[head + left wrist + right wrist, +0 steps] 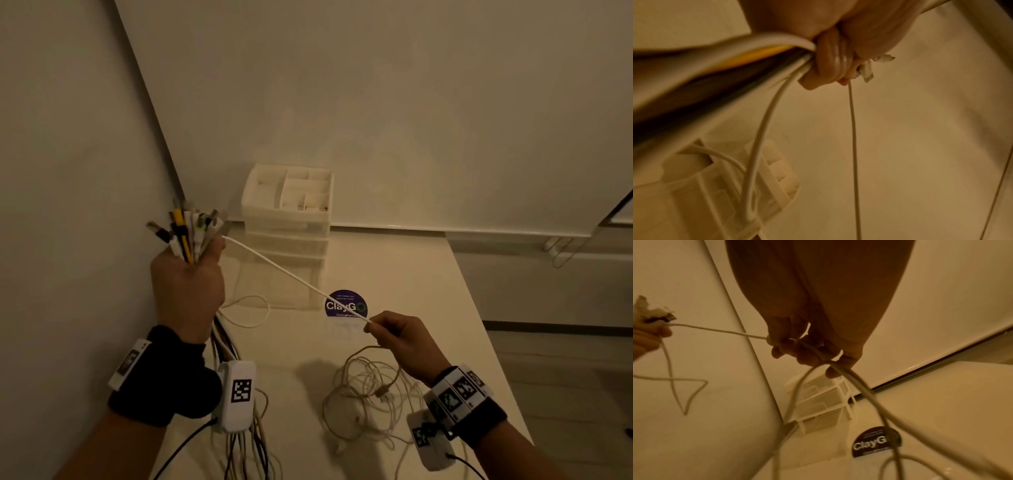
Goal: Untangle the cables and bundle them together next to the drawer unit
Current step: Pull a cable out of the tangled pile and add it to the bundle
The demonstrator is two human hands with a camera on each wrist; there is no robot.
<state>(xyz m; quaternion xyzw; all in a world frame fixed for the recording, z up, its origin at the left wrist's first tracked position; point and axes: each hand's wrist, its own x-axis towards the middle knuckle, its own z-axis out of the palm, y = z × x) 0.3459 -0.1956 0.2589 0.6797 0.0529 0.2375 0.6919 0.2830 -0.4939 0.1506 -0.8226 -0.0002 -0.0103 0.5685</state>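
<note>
- Left hand (188, 284), left of centre in the head view: fist wrapped round the gathered bundle (186, 236), plug ends fanned upward, tails hanging below the wrist toward the lower edge.
- Left wrist view: fingers (828, 65) curled tight over white, yellow and dark strands; no slack visible in the grip.
- Right hand (400, 337), right of centre: thumb and fingers pinching 1 white cable (294, 277).
- Key relation: that cable runs taut and straight, long axis on a diagonal from the top of the left fist down-right to the right-hand pinch. Passes in front of the drawer unit (287, 205) in the picture.
- Right wrist view: same cable (715, 330) leaves the fingers (785, 345) toward the left edge of frame, where the left fist shows.
- Loose tangle (370, 387) on the table (428, 274), directly under the right hand, lower right of centre. Right hand clearly the nearer one to it.
- Small white loop (250, 311) on the table between left hand and purple sticker (346, 305).
- Judgement: 1 strand being drawn out of the tangle; free end probably still buried there, cannot tell from these views.
- Judgement: next pull best along the cable's own diagonal, away from the left fist, so loops slide rather than cinch.
- Bundle held beside the drawer unit, not yet laid down.
</note>
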